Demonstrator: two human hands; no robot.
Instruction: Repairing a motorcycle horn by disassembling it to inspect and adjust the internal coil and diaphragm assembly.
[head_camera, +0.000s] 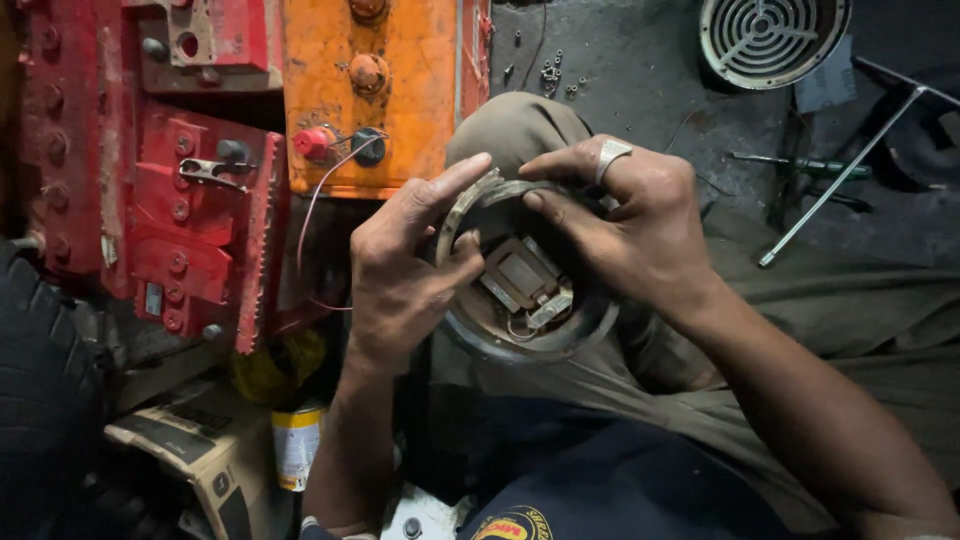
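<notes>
A round grey metal housing rests on my raised knee at the centre of the head view. Inside it sits a square block with a metal clip and thin wires. My left hand grips the housing's left rim, thumb inside and forefinger laid along the top edge. My right hand, a ring on one finger, holds the upper right rim with its fingertips pressed on the edge. Part of the rim is hidden by both hands.
Red and orange battery cases with terminals stand to the left. A round metal grille, a green-handled screwdriver, a metal rod and small loose screws lie on the dark floor. A small yellow can stands low left.
</notes>
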